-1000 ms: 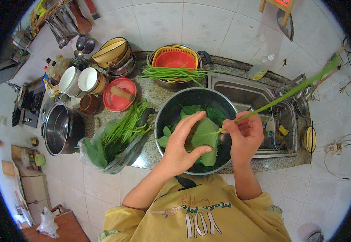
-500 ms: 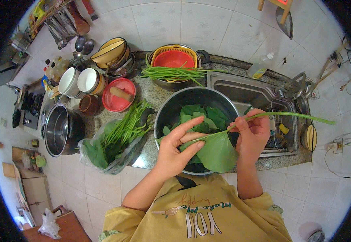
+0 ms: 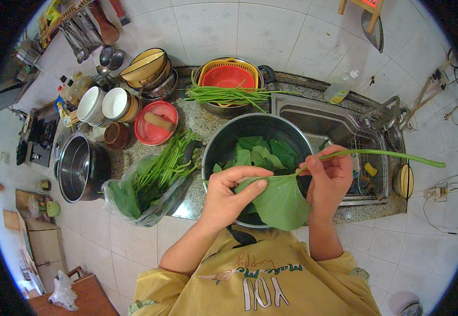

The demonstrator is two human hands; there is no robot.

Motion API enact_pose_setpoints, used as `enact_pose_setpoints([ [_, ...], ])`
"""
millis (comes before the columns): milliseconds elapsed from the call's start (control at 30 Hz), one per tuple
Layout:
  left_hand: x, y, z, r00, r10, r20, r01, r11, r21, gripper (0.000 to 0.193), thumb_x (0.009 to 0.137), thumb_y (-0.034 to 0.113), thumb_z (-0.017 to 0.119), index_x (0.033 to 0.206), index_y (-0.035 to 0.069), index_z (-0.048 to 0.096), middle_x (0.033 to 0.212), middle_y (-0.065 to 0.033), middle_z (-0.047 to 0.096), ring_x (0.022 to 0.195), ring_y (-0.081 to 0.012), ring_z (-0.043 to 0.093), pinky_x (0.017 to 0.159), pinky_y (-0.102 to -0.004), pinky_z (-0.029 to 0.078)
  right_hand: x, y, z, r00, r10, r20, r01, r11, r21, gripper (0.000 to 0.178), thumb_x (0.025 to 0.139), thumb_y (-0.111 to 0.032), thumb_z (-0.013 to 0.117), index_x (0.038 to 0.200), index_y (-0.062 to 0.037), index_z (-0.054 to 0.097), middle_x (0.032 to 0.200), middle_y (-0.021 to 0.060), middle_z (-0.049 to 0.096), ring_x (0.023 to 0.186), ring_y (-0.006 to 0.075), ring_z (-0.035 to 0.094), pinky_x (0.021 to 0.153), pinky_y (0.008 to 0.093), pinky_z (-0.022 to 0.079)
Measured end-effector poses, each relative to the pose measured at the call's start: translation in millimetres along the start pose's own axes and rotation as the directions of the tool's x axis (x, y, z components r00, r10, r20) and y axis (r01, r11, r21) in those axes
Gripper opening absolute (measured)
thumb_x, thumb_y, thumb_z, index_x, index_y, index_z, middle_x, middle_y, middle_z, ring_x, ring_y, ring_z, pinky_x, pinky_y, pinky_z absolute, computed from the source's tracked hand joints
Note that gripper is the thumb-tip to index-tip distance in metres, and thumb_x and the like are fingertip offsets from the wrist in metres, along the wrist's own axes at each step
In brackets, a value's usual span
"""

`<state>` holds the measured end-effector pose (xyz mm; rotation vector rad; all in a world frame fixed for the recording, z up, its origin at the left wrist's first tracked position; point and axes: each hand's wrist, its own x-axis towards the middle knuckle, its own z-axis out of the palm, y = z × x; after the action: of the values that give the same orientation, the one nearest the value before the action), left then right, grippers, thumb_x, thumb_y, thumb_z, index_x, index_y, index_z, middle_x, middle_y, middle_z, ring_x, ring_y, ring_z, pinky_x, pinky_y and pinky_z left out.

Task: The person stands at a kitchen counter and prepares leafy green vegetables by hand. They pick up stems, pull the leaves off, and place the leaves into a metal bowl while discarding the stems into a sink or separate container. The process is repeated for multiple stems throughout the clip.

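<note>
Left of the large round dark metal pot with a pale rim (image 3: 263,124), a clear thin plastic bag (image 3: 156,216) packed with leafy green stalks seems to overhang the front edge of the speckled grey stone worktop (image 3: 188,118); a forearm brushing it could tip its load to the floor.

Behind the pot, a loose bundle of slim green stems (image 3: 229,96) lies across a small red plastic basket (image 3: 229,77), some ends reaching past its side; with nothing seen tying them, a knock could send a few sliding off.

Over the pot's left half, the left hand (image 3: 232,192) is nearly closed, thumb against fingers, pinching the upper edge of a broad, smooth green leaf (image 3: 284,203); the leaf hangs over the pot's near side, its lower edge at the rim, so a slackened pinch might drop it outside; a hard tug could tear the thin blade.

Above the pot's right rim, the right hand (image 3: 331,176) has its fingertips closed on the long thin green stem (image 3: 397,154) joined to that leaf; pulled sharply, it may snap unevenly; let go, it could fall into the steel sink (image 3: 313,117) right of the pot.
</note>
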<state>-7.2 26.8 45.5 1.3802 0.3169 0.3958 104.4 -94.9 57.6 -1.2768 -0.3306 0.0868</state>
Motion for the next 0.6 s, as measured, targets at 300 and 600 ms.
enact_pose_setpoints([
  [300, 1.8, -1.1, 4.9, 0.999, -0.037, -0.007, 0.036, 0.997, -0.074, 0.013, 0.077, 0.002, 0.061, 0.089, 0.000, 0.063, 0.086, -0.0047, 0.063, 0.078, -0.0071, 0.056, 0.069, -0.0201, 0.044, -0.1, -0.2, -4.0, 1.000, -0.001, -0.001, 0.001, 0.999, 0.033, 0.026, 0.070, 0.003, 0.066, 0.087, -0.0036, 0.048, 0.069, 0.0064, 0.056, 0.058, 0.0150, 0.059, 0.050, 0.0249, 0.051],
  [600, 3.4, -2.4, 10.4, 0.999, -0.034, -0.041, 0.029, 0.993, -0.117, 0.014, 0.073, 0.004, 0.064, 0.087, 0.001, 0.062, 0.083, -0.0049, 0.063, 0.074, -0.0097, 0.058, 0.069, -0.0226, 0.045, 1.3, 0.5, -5.8, 1.000, -0.007, -0.019, 0.007, 0.999, 0.031, 0.025, 0.069, 0.003, 0.066, 0.085, -0.0034, 0.048, 0.069, 0.0059, 0.055, 0.057, 0.0151, 0.059, 0.048, 0.0248, 0.050],
])
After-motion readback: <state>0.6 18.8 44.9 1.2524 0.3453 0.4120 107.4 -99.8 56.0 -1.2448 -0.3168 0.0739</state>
